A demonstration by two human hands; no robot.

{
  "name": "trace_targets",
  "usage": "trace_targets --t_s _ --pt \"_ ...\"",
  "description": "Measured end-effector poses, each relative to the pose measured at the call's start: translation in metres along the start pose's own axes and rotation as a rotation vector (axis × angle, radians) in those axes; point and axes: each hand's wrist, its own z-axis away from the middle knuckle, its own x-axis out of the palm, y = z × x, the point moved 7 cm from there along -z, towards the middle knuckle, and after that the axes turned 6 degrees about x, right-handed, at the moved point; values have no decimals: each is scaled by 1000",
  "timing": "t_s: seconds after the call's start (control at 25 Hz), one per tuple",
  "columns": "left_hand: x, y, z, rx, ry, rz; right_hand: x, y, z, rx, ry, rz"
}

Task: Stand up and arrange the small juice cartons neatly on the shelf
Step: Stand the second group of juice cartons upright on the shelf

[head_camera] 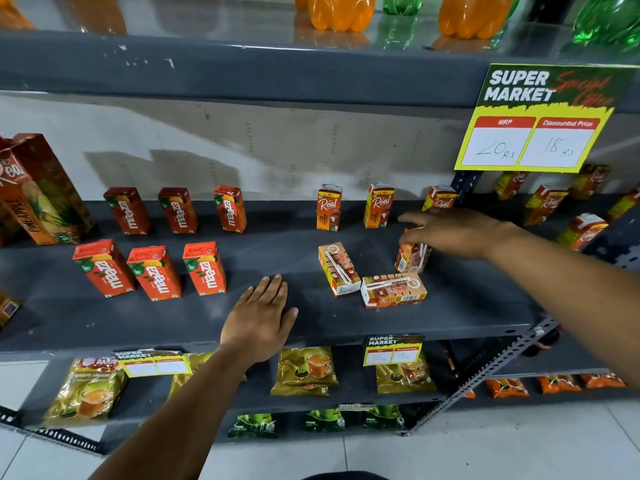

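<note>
Six Maaza cartons point(157, 271) and three Real cartons point(329, 209) stood upright on the shelf point(242, 327); two cartons point(393, 289) lay flat, left to do. The right hand point(450, 232) gripped a tilted carton point(412, 258); the left hand point(259, 317) rested open, flat

A supermarket aisle: a yellow "Super Market" price sign point(540, 119) at upper right hangs over grey metal shelves point(242, 310) stocked with juice cartons point(204, 268).
</note>
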Motion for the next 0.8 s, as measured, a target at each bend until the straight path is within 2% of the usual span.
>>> trace_targets --t_s 0.2,0.52,0.8 --pt "-3 1 2 -7 10 10 -6 -1 -10 -66 -140 -111" --pt "-2 1 1 -7 13 13 3 26 -8 153 -207 -126" --pt "-1 1 1 -2 9 4 12 22 -12 275 -147 -104"
